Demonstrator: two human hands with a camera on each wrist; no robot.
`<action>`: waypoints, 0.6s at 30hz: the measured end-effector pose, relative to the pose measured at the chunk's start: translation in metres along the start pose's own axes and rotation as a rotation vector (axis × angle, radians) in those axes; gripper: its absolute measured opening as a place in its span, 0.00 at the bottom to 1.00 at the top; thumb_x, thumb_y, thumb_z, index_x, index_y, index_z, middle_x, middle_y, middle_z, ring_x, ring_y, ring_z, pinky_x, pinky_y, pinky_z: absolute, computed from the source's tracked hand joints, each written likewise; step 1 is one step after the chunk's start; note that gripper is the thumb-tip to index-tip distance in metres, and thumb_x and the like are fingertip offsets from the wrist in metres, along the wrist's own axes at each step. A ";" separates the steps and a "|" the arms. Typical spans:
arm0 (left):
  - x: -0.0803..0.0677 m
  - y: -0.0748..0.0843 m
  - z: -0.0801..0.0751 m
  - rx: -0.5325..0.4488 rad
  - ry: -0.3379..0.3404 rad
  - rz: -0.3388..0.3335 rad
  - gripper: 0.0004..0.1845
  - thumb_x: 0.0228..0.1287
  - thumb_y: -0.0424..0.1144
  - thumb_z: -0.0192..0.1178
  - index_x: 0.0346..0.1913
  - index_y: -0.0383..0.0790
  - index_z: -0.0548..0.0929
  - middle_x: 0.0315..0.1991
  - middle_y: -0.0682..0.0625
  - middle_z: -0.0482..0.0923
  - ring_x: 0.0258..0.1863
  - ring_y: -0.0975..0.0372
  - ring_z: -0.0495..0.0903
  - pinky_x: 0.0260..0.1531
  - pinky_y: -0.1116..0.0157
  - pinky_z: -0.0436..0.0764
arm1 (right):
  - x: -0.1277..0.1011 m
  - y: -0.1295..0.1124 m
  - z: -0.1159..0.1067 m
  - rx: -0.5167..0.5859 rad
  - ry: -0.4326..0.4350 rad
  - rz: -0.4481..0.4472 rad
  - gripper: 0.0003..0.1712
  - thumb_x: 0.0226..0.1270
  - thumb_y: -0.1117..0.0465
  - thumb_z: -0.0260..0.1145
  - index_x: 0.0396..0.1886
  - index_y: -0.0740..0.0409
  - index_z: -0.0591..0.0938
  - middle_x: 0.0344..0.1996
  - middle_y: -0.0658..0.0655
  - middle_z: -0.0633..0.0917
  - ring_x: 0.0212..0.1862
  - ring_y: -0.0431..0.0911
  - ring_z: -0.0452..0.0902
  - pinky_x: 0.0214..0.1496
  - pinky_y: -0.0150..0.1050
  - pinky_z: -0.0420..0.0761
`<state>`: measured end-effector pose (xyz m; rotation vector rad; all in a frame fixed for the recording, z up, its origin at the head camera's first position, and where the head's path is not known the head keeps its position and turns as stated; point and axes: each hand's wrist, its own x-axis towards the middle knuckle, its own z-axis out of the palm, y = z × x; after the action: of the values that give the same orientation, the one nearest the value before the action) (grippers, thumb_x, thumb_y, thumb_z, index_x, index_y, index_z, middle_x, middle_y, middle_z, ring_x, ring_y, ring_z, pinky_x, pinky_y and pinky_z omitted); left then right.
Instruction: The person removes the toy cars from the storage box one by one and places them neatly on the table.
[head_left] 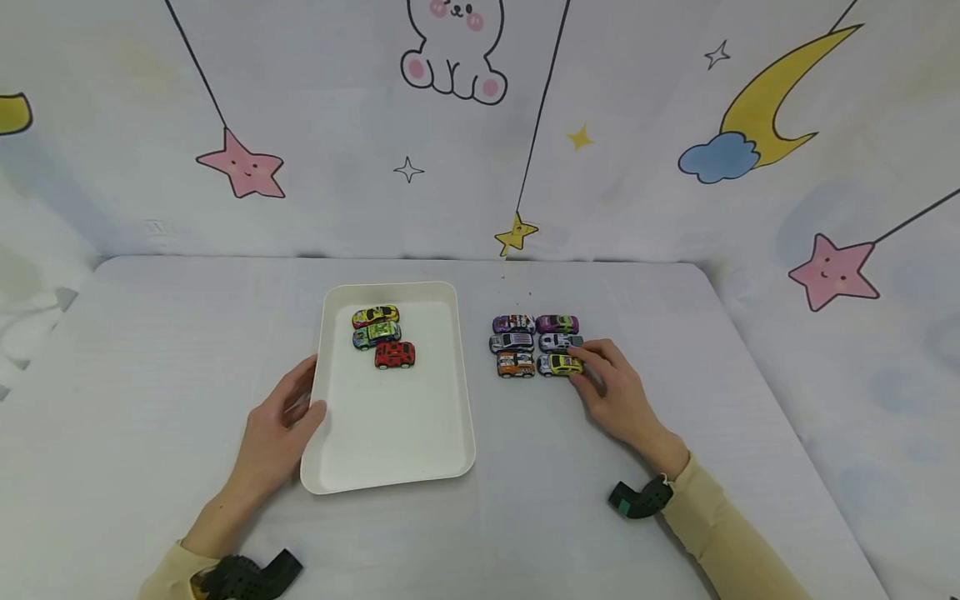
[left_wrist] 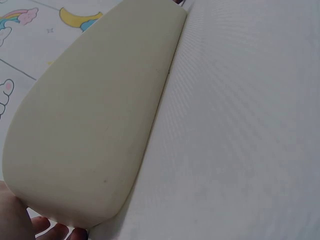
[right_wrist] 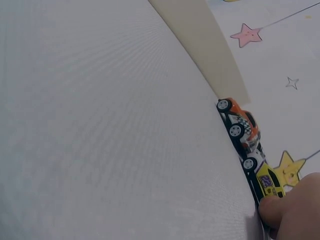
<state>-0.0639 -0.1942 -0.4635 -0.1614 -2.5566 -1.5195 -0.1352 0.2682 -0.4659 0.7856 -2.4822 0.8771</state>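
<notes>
Stretching across the lower part of the head view, the white surface (head_left: 540, 500) carries a white tray (head_left: 397, 433) just left of centre. The left-hand grip (head_left: 273, 437) holds the tray's left edge, its thumb over the rim and its fingers along the outer wall. Right of centre, the right-hand grip (head_left: 618, 400) pinches a yellow car (head_left: 558, 365) between thumb and forefinger, at the lower right of a tight block of six in two columns. Above it stands a white car (head_left: 558, 342), with a purple car (head_left: 557, 323) topping that column. The left column runs downward from a white-and-purple car (head_left: 513, 323) through a silver car (head_left: 512, 342) to an orange car (head_left: 515, 365). In the tray's upper half, close together, sit a red car (head_left: 394, 355), a green car (head_left: 377, 335) and a yellow-and-red car (head_left: 375, 316).
</notes>
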 end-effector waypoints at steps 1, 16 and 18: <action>0.000 0.000 0.000 0.000 0.001 0.001 0.31 0.72 0.32 0.56 0.76 0.45 0.64 0.70 0.39 0.70 0.67 0.54 0.73 0.53 0.87 0.69 | 0.000 0.000 0.000 -0.001 0.001 0.000 0.22 0.59 0.73 0.71 0.54 0.64 0.83 0.49 0.60 0.80 0.51 0.51 0.78 0.56 0.33 0.74; 0.000 -0.001 0.000 0.010 0.001 -0.006 0.31 0.72 0.32 0.55 0.76 0.44 0.64 0.70 0.39 0.70 0.67 0.62 0.73 0.54 0.87 0.69 | 0.001 -0.001 -0.001 -0.003 -0.001 0.011 0.21 0.59 0.72 0.72 0.54 0.64 0.83 0.49 0.60 0.80 0.51 0.50 0.77 0.54 0.34 0.75; 0.000 -0.001 0.000 0.017 0.001 -0.008 0.31 0.72 0.33 0.55 0.76 0.44 0.64 0.70 0.40 0.70 0.67 0.66 0.72 0.54 0.87 0.69 | 0.001 -0.002 -0.001 -0.006 -0.002 0.015 0.21 0.59 0.71 0.72 0.54 0.63 0.83 0.49 0.59 0.80 0.51 0.50 0.77 0.55 0.34 0.75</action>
<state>-0.0645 -0.1949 -0.4642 -0.1485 -2.5717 -1.5004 -0.1351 0.2675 -0.4635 0.7673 -2.4943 0.8747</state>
